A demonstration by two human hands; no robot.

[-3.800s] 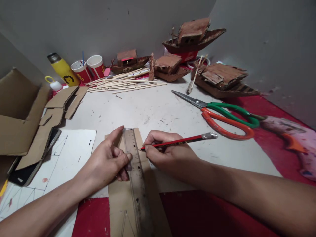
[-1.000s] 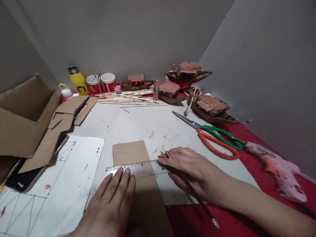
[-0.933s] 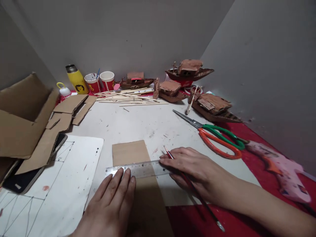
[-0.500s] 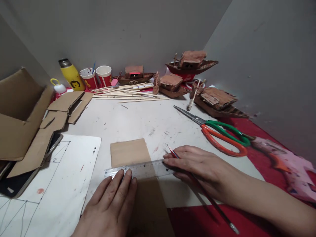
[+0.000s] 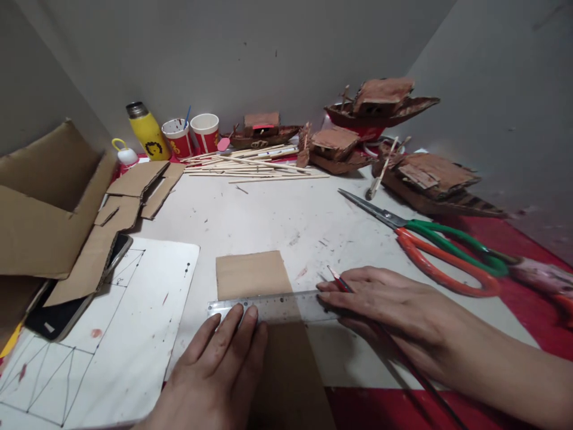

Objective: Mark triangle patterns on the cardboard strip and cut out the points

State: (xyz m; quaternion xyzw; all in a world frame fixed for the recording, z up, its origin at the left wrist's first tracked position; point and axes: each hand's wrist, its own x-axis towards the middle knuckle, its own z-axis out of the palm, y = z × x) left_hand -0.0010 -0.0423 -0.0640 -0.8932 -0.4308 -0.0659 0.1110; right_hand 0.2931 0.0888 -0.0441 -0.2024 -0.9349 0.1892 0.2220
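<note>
A clear plastic ruler [image 5: 273, 308] lies across a strip of brown cardboard [image 5: 253, 275]. My left hand [image 5: 224, 358] rests on the ruler's left part, its fingers stretched flat on it and holding nothing. At the ruler's right end is my right hand [image 5: 385, 310], with a dark red pencil [image 5: 342, 282] held between its fingers, tip pointing up and left. Its fingertips touch the ruler. The cardboard runs under the ruler toward me, partly shadowed and partly hidden by my left hand.
Open scissors [image 5: 403, 224] with green and orange handles lie at right. Behind are model boats [image 5: 380, 110], thin wooden sticks [image 5: 255, 164], paper cups [image 5: 206, 132] and a yellow bottle [image 5: 150, 134]. At left are a cardboard box [image 5: 40, 221], a phone [image 5: 62, 319] and a drawn sheet [image 5: 138, 334].
The camera view has swung slightly left, so everything appears farther right. Both hands stay on the ruler, and the pencil remains in my right hand.
</note>
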